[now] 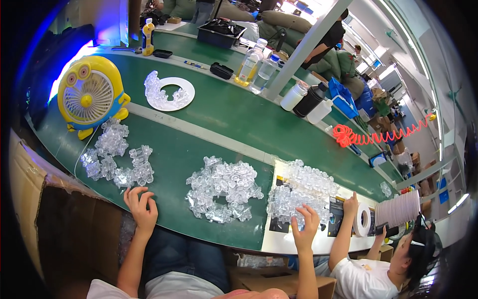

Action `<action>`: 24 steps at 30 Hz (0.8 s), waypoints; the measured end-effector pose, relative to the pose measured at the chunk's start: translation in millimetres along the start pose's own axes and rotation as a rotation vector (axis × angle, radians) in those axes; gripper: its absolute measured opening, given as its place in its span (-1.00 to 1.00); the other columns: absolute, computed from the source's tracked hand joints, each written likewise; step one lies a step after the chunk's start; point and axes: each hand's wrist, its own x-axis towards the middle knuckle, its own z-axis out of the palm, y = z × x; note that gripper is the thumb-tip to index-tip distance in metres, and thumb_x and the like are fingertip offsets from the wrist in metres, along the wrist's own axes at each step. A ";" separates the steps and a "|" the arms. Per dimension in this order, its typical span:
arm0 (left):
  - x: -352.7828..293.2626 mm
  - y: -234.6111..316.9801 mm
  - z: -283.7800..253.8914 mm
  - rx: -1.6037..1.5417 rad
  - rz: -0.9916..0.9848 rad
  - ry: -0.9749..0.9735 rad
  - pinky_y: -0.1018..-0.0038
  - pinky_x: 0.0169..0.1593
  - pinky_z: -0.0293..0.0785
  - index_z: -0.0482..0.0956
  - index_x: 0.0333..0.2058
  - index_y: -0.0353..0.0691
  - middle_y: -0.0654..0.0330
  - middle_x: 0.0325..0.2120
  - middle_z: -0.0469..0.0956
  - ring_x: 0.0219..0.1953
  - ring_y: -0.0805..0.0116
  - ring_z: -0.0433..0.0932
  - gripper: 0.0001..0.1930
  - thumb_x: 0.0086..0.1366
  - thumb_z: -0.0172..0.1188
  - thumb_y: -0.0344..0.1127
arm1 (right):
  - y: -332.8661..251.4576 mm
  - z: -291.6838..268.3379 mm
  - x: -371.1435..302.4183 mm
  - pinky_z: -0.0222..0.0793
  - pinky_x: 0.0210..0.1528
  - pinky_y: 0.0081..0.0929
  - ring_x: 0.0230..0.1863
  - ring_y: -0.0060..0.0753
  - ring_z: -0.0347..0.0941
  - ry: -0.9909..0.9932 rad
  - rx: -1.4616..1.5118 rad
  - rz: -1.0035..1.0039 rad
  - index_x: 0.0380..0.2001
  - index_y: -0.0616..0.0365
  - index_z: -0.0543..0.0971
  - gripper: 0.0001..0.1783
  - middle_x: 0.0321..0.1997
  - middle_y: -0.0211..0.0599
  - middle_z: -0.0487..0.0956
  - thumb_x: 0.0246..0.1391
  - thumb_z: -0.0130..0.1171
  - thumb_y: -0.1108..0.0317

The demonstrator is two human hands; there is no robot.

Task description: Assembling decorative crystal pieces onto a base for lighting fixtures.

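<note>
My left hand (142, 209) is at the table's near edge, just below the left pile of small clear plastic parts (142, 169). Its fingers are loosely bent and apart, with nothing visible in them. My right hand (305, 229) is raised by the right heap of clear plastic parts (298, 199), thumb and fingers apart and no part seen between them. That heap covers much of a white board (276, 241) with dark printed patches. Between my hands a middle heap of the same clear parts (224, 184) lies on the green table (169, 199).
To my right a co-worker (378, 274) reaches over the board, near a white tape roll (362, 219) and a large spool (398, 209). A yellow fan (89, 94) stands at far left. Bottles (264, 72), a white ring-shaped plate (184, 94) and a red coiled hose (343, 135) are farther back.
</note>
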 end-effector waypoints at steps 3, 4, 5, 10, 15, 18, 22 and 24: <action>1.0 2.0 0.0 0.003 0.004 0.001 0.08 0.17 0.12 0.48 -0.47 -0.24 0.16 -0.29 0.43 -0.16 0.16 0.39 -0.87 -0.04 0.04 -0.57 | 2.7 -0.4 -1.3 0.11 0.09 -0.21 -0.01 -0.12 0.32 0.006 0.000 -0.003 -0.21 0.03 0.55 -0.67 -0.02 -0.20 0.46 -0.15 0.25 0.37; 0.8 1.3 0.1 0.005 0.004 0.002 0.08 0.17 0.12 0.48 -0.47 -0.24 0.16 -0.29 0.43 -0.16 0.16 0.39 -0.87 -0.04 0.04 -0.57 | 3.1 0.3 -0.9 0.11 0.09 -0.21 -0.01 -0.12 0.32 0.008 0.001 -0.003 -0.21 0.03 0.55 -0.67 -0.02 -0.20 0.46 -0.15 0.25 0.37; 0.3 0.2 0.5 0.003 0.002 0.002 0.08 0.17 0.12 0.48 -0.47 -0.23 0.15 -0.29 0.43 -0.16 0.17 0.39 -0.87 -0.04 0.05 -0.57 | 2.7 0.6 -0.6 0.11 0.09 -0.21 -0.01 -0.12 0.32 0.007 0.002 -0.004 -0.21 0.03 0.55 -0.67 -0.02 -0.20 0.46 -0.15 0.25 0.37; -0.5 -0.1 1.3 0.001 -0.005 -0.007 0.06 0.17 0.11 0.50 -0.47 -0.20 0.19 -0.29 0.42 -0.16 0.20 0.40 -0.86 -0.05 0.07 -0.55 | 1.9 0.1 -0.4 0.12 0.09 -0.21 -0.01 -0.11 0.32 0.006 0.011 0.010 -0.22 0.05 0.55 -0.68 -0.03 -0.19 0.46 -0.15 0.24 0.37; -1.2 -0.9 1.5 0.005 -0.011 -0.011 0.06 0.17 0.10 0.50 -0.47 -0.20 0.20 -0.29 0.43 -0.16 0.21 0.41 -0.87 -0.05 0.07 -0.55 | 0.0 1.1 0.0 0.11 0.10 -0.21 0.00 -0.09 0.31 0.010 0.019 0.016 -0.23 0.06 0.55 -0.69 -0.02 -0.18 0.46 -0.15 0.24 0.38; -0.6 -1.5 0.3 -0.011 -0.009 -0.008 0.07 0.16 0.11 0.50 -0.47 -0.20 0.20 -0.29 0.43 -0.16 0.21 0.41 -0.86 -0.06 0.08 -0.55 | -1.7 -0.2 0.8 0.11 0.13 -0.23 0.03 -0.09 0.31 -0.005 0.008 0.015 -0.23 0.09 0.54 -0.69 -0.01 -0.17 0.46 -0.14 0.23 0.40; 0.3 0.3 -0.3 -0.003 -0.015 0.008 0.10 0.17 0.11 0.48 -0.48 -0.22 0.17 -0.31 0.43 -0.17 0.20 0.40 -0.86 -0.06 0.05 -0.57 | -1.0 -0.5 -0.4 0.11 0.15 -0.25 0.07 -0.09 0.30 -0.020 -0.005 0.027 -0.22 0.11 0.53 -0.69 0.01 -0.16 0.45 -0.13 0.22 0.42; -0.1 0.9 1.3 -0.024 -0.012 -0.007 0.10 0.16 0.11 0.49 -0.48 -0.22 0.17 -0.31 0.43 -0.17 0.20 0.40 -0.86 -0.07 0.05 -0.56 | 0.8 -0.7 -1.3 0.10 0.15 -0.25 0.07 -0.09 0.30 -0.020 -0.009 0.023 -0.22 0.11 0.53 -0.69 0.01 -0.16 0.45 -0.13 0.22 0.41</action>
